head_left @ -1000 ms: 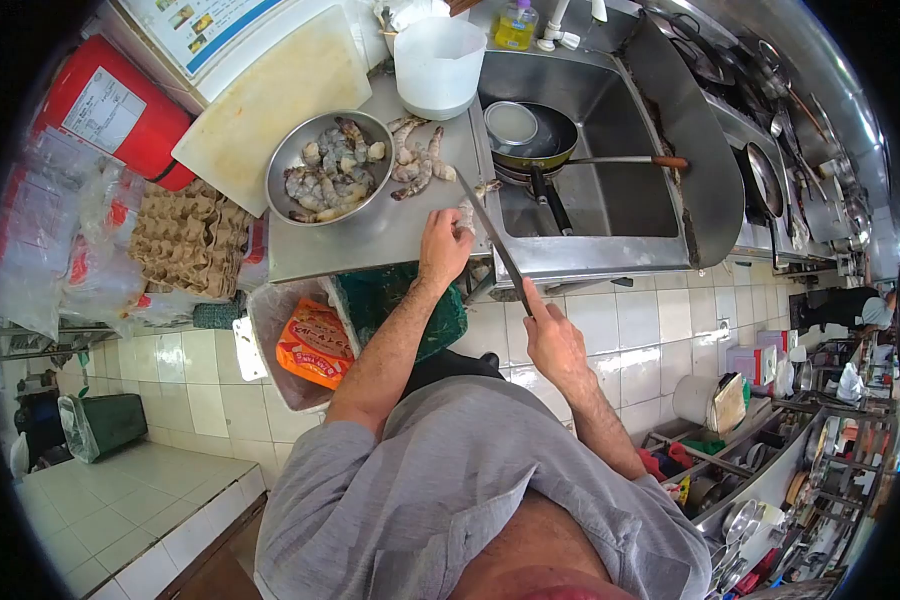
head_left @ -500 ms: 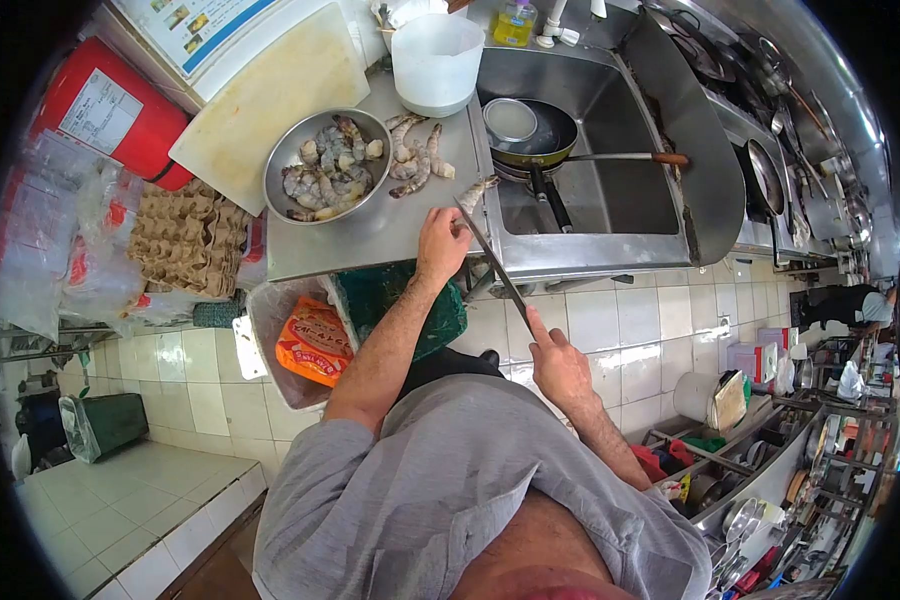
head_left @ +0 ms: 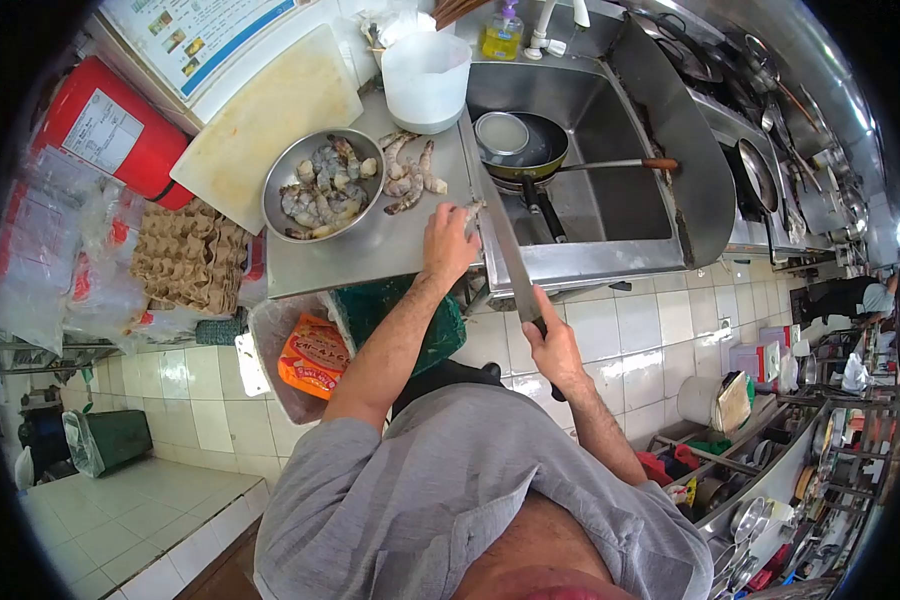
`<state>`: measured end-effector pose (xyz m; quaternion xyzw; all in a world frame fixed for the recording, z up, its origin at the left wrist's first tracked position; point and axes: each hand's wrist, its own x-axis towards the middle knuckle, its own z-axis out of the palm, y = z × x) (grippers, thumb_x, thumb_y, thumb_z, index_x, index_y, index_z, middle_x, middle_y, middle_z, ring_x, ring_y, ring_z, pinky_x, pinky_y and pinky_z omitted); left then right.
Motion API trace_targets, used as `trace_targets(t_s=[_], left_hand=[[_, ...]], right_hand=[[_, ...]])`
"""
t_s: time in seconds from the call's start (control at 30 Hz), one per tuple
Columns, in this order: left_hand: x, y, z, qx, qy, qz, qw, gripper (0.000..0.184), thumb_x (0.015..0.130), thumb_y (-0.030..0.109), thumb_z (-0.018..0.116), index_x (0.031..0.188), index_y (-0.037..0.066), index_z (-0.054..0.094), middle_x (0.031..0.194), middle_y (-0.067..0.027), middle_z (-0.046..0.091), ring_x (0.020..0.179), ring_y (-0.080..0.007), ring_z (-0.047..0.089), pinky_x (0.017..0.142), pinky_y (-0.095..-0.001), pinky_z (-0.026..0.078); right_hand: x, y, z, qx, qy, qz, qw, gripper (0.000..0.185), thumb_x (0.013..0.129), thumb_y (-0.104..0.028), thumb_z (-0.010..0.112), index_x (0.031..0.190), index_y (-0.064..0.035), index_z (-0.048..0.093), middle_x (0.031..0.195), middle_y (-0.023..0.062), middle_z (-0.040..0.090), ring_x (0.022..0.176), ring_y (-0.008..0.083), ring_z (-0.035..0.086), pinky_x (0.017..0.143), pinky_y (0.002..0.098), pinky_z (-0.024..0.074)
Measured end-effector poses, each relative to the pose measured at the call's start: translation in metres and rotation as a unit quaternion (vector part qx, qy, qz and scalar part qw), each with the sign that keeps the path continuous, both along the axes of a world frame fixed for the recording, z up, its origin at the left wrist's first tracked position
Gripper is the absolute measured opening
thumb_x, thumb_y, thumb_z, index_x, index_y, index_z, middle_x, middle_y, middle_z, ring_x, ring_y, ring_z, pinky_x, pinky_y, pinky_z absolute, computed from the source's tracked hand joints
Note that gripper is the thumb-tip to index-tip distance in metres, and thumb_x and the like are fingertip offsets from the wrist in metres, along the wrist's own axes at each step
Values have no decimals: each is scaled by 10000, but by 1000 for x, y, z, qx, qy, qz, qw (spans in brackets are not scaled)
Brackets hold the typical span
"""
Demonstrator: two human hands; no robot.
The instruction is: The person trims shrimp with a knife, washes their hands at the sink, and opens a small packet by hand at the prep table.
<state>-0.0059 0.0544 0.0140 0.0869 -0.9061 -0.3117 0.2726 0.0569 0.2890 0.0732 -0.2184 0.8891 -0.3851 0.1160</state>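
In my right hand [head_left: 556, 352] is a long knife [head_left: 516, 270] with a dark handle, its blade slanting up toward the sink's left edge. My left hand [head_left: 450, 243] is closed at the counter's edge, its fingers on a shrimp [head_left: 474, 209] that is mostly hidden by them and lies beside the blade. Several unpeeled shrimp [head_left: 405, 182] rest loose on the steel counter [head_left: 370, 255] just beyond that hand. Left of them stands a steel bowl [head_left: 268, 190] full of shrimp [head_left: 322, 195].
Pans [head_left: 550, 140] sit in the steel sink [head_left: 625, 205] on the right. A white tub [head_left: 427, 85] stands behind the shrimp, and a cutting board [head_left: 270, 110] leans at the back left. Below the counter are a green bin [head_left: 435, 335] and an orange packet [head_left: 313, 357].
The knife has turned so more of its flat side shows, and its tip has moved farther up over the sink edge. The shrimp at my left hand is now more covered.
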Motion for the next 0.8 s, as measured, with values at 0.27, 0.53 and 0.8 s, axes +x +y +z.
trace_targets(t_s=[0.27, 0.53, 0.8], left_hand=[[-37, -45, 29, -121, 33, -43, 991, 241, 713, 38, 643, 948, 22, 591, 1069, -151, 511, 992, -352, 510, 870, -443, 435], [-47, -105, 82, -222, 27, 24, 974, 344, 781, 239, 678, 1080, 75, 632, 1135, -155, 568, 1079, -336, 518, 914, -461, 402], [1, -86, 60, -79, -26, -136, 987, 299, 833, 197, 674, 1038, -8, 602, 1128, -184, 522, 1064, -346, 506, 927, -436, 407]], right_hand=[[-31, -12, 10, -28, -208, -65, 976, 773, 819, -62, 664, 1477, -141, 266, 883, 148, 664, 670, 187, 597, 665, 350, 510], [-48, -115, -18, -13, -154, -81, 985, 671, 811, -123, 564, 1422, -41, 301, 1084, 313, 596, 1023, 429, 593, 897, 460, 483], [-69, -195, -58, -72, -85, -113, 987, 552, 737, -64, 633, 1221, 66, 402, 1156, 290, 496, 1090, 431, 518, 903, 466, 464]])
